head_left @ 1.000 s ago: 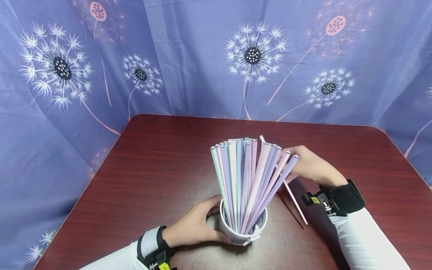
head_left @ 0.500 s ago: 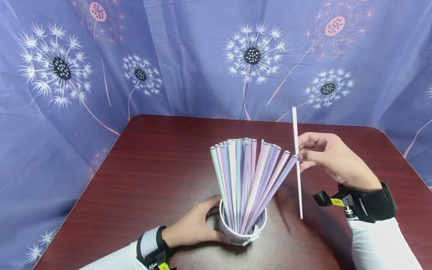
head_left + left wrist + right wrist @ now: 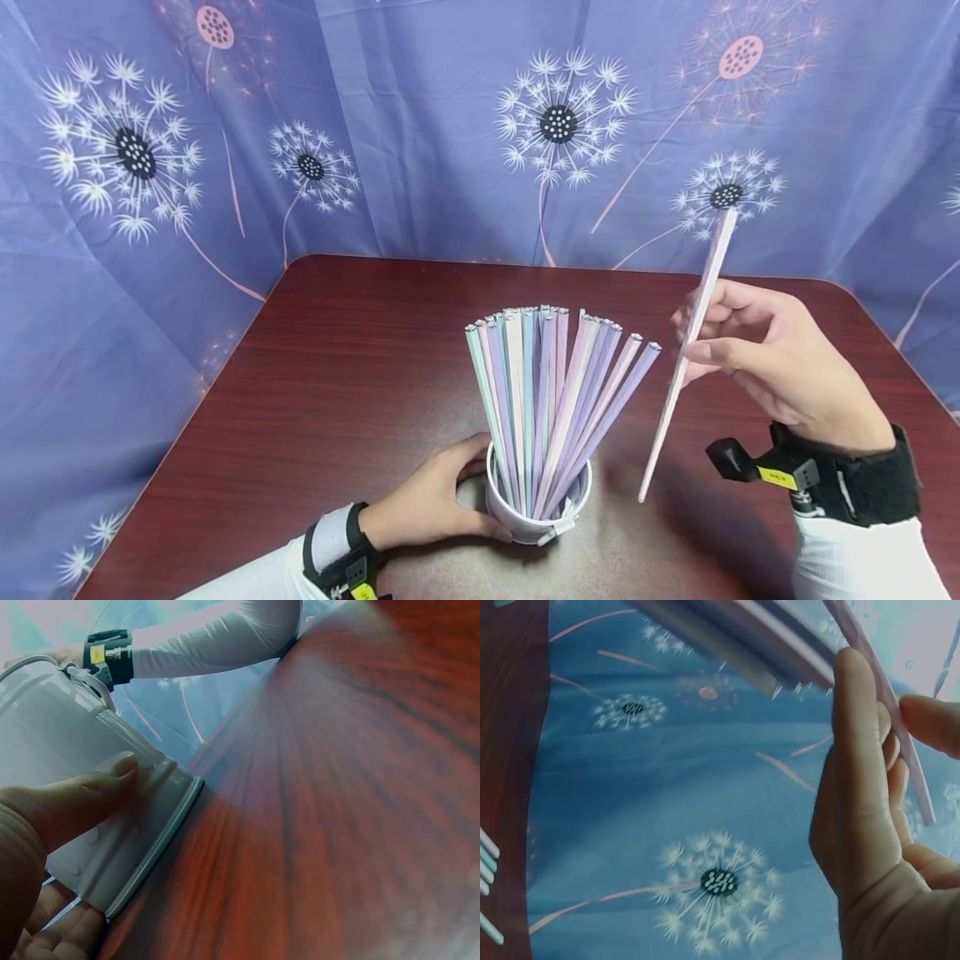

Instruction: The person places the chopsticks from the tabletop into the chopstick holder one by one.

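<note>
pink straw pinched clear of the cup

your right hand (image 3: pixel 757 358) pinches one pink straw (image 3: pixel 684 358) between thumb and fingertips, a little above the straw's middle. the straw is in the air, tilted: its top end leans away to the right and shows against the curtain (image 3: pixel 420 133), its lower end points down toward the table (image 3: pixel 315 358) to the right of the cup (image 3: pixel 537 515), and you cannot tell from the head view whether the tip touches the wood. in the right wrist view the straw (image 3: pixel 889 705) crosses behind your thumb and runs along the fingertips, with the other fingers loosely curled beside it.

your left hand (image 3: pixel 435 500) holds the white cup from its left side, thumb pressed on the wall near the base, as the left wrist view shows (image 3: pixel 112 825), with fingers curled under and around it. the cup stands on the table near you, and the bundle of straws (image 3: pixel 547 392) fans up out of it, well apart from the pinched one.

against half a second ago, the straw was upright and just beside the rightmost straws of the bundle; now it leans right and sits farther from them. your right hand has moved right and nearer to you. a second ago that hand was at the bundle's right edge. the left hand and cup have not shifted.
</note>
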A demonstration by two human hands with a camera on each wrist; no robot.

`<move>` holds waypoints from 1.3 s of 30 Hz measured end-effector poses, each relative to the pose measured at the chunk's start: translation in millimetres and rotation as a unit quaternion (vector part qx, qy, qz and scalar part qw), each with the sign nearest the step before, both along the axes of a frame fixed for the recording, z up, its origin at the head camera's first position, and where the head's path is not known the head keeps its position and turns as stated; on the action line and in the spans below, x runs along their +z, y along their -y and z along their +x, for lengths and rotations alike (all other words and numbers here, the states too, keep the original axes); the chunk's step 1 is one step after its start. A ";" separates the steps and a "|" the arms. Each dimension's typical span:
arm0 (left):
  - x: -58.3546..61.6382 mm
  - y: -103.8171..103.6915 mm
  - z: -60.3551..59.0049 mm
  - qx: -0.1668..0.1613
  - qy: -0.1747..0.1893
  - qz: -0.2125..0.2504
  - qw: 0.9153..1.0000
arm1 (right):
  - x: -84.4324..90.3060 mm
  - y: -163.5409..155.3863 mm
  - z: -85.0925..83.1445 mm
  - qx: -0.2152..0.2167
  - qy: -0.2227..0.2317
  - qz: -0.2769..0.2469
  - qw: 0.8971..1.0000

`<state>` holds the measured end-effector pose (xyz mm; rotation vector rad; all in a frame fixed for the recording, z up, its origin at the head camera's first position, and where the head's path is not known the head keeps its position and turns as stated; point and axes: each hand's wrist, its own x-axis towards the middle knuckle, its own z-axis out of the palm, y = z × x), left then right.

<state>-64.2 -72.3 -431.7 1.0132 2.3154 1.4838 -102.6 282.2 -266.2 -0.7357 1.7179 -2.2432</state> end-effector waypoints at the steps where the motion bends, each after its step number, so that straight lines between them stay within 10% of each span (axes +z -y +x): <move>1: 0.2 -0.1 0.0 0.001 0.000 0.000 1.000 | 1.3 1.7 2.0 -0.007 -0.006 -0.004 1.000; 14: 1.5 -0.9 -1.2 0.001 0.008 0.001 1.000 | 18.3 32.0 30.9 -0.062 -0.116 -0.010 0.991; 39: -0.3 -0.7 -0.7 -0.001 0.013 0.008 1.000 | 22.4 43.2 40.5 -0.092 -0.127 0.095 0.983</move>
